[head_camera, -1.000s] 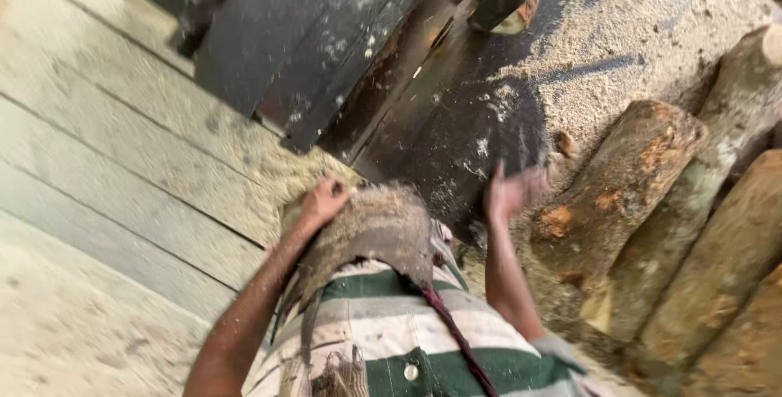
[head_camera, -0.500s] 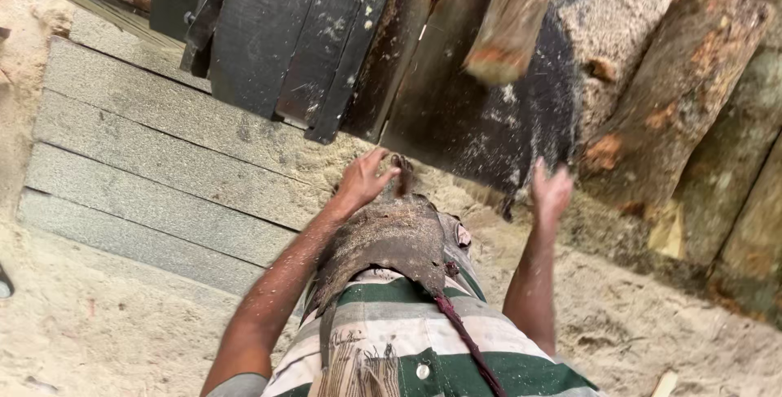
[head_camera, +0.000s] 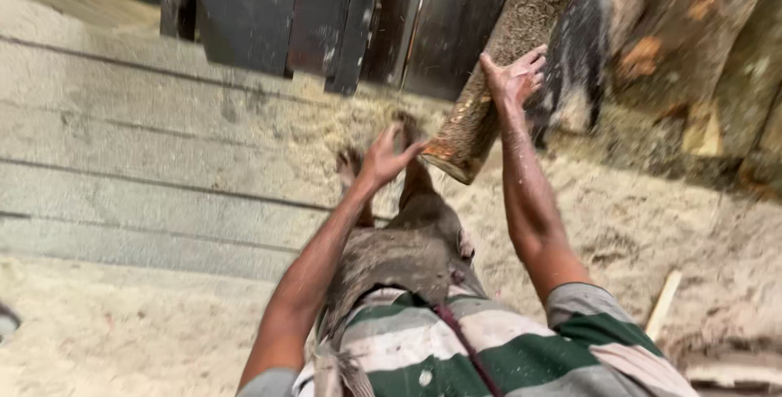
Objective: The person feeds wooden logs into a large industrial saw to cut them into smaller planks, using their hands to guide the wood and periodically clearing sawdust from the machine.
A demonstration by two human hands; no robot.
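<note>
Grey planks [head_camera: 122, 120], dark boards [head_camera: 326, 14], stacked logs [head_camera: 717, 55], sawdust-covered ground [head_camera: 652, 226]

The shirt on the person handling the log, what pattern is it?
The shirt has broad green and white stripes, seen in the head view.

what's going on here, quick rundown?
A person in a green and white striped shirt is handling a bark-covered log with bare hands. The right hand lies against the log's side, fingers spread; the left hand is at its cut lower end, and contact there is hard to tell. The log is tilted, lower end toward the person. Sawdust covers the ground, grey planks lie to the left, more logs lie at right.
</note>
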